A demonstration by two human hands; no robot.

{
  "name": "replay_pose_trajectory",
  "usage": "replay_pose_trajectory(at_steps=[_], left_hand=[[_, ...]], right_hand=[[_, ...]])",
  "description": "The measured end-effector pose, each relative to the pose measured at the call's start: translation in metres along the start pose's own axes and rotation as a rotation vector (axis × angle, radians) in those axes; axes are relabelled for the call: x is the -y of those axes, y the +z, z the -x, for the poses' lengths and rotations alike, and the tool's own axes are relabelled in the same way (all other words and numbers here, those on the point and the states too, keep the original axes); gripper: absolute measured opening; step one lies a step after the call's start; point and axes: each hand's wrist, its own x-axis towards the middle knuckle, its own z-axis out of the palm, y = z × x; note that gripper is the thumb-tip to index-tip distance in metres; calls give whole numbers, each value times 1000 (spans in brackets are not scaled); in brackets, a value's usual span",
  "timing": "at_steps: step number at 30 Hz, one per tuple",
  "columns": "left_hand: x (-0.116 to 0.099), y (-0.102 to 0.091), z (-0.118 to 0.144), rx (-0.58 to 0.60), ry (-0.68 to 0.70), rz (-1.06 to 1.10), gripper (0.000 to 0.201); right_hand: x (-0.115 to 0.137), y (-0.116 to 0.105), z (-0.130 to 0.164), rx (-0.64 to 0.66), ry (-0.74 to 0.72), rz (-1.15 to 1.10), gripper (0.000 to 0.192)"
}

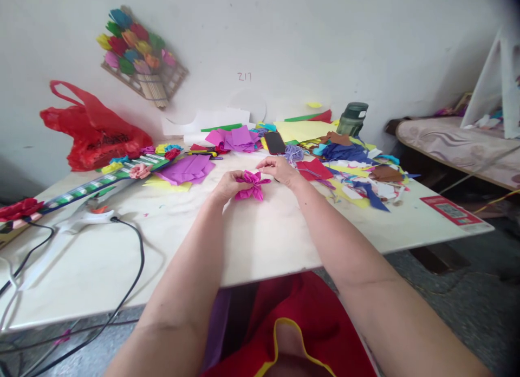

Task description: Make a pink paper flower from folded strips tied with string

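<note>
A magenta folded-paper flower [252, 185] lies on the white table [252, 241] near its middle. My left hand [229, 186] grips the flower's left side with closed fingers. My right hand [280, 170] is at the flower's upper right, fingertips pinching one petal. Purple paper sheets [187, 169] lie just behind my left hand, and a red paper piece [314, 169] sits right of my right hand.
A glue gun [87, 217] with black cable [134, 268] lies at left beside a striped strip with paper flowers [101, 183]. A red plastic bag [91, 129], a black phone [275, 142], a dark green bottle [352, 118] and scattered coloured scraps [357, 176] fill the back.
</note>
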Motion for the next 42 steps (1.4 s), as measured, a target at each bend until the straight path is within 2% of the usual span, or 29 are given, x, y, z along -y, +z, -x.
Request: replay_pose_trajectory(at_steps=[5,9,14,21,25,29,42], left_hand=[[-3,1,1,-33,11,-22,31],[-4,1,2,-54,16,-69,27],[-1,0,0,-57,16,-98,27],[1,-1,-2,-39,13,-160,25],[-3,0,1,-49,7,-177,24],[-6,2,2,-35,-13,-157,24],[-7,2,3,-30,-29,-183,26]], right_hand=[[6,2,0,45,-92,76,21],[-1,8,-3,76,-160,191,22],[-11,12,-7,62,-149,322,23],[-4,13,-3,69,-129,508,22],[-2,13,-1,113,-222,604,30],[0,11,0,171,-316,675,27],[2,6,-2,241,-262,682,20]])
